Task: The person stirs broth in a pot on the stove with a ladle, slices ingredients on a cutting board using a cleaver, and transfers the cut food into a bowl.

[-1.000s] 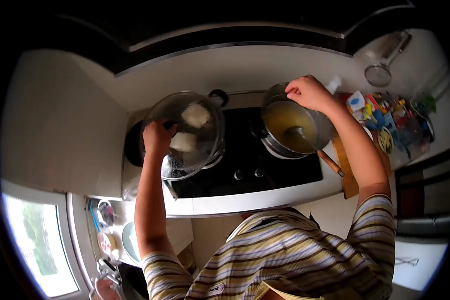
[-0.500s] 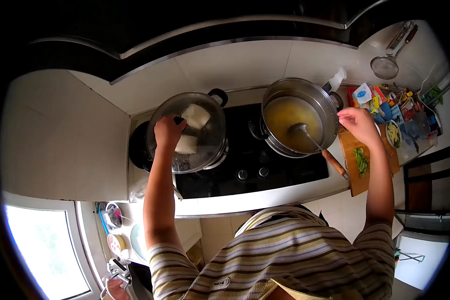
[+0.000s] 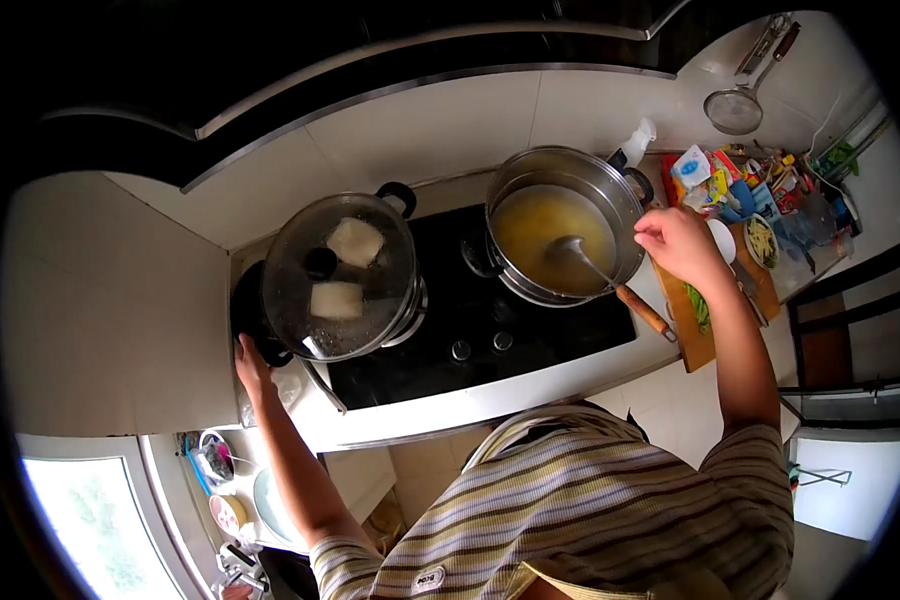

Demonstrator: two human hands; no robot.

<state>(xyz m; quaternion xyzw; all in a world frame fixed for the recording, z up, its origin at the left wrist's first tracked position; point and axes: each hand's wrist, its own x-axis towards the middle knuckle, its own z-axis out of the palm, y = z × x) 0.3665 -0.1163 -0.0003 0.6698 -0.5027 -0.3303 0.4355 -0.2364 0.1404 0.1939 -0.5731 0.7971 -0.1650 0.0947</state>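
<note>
Since the earlier frame, the left hand (image 3: 254,366) has been moved off the knob (image 3: 320,263) of the glass lid (image 3: 375,310) to just outside its rim, between seven and eight o'clock; whether anything is gripped cannot be told. On the black stove (image 3: 435,350), a steel pot (image 3: 620,205) is set between two and three o'clock from the lid. At the pot's three o'clock, the right hand (image 3: 682,243) is held with fingers bent; whether they are closed cannot be told. A ladle (image 3: 645,312) is rested in the pot. Two white pieces (image 3: 337,301) are seen beneath the lid.
</note>
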